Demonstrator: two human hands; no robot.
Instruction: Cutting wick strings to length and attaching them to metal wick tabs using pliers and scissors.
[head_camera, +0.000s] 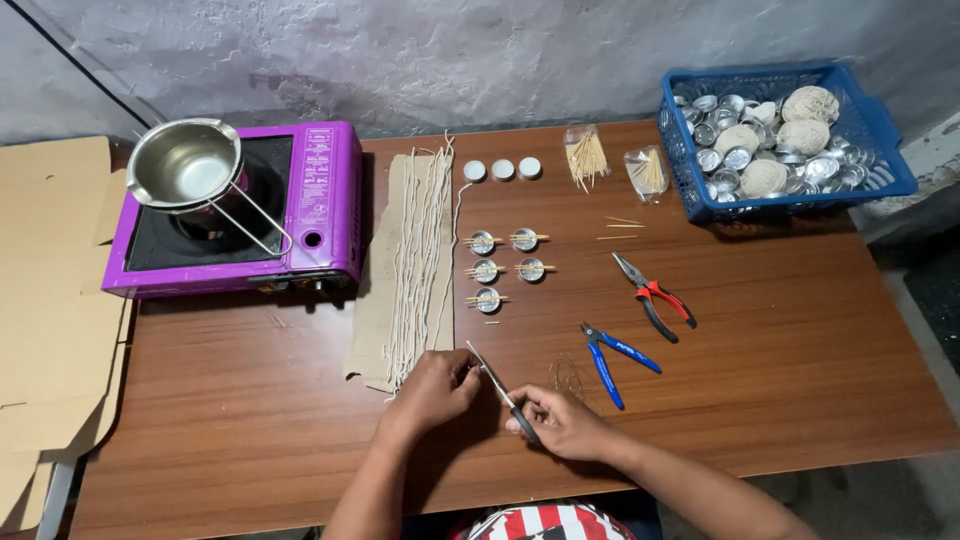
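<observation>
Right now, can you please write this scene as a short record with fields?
surface: wooden table
left hand: pinches the end of a wick at the edge of the wicks on cardboard
right hand: holds scissors, blades toward the left hand
cups with sticks: five tins, centre of the table
tools: red pliers, blue pliers
stove: purple, far left, metal pot on top
basket: blue, far right, holds tins and string balls

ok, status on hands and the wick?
Right hand grips scissors. Left hand pinches wick end at blades. Pliers beside, not blocking.
</observation>
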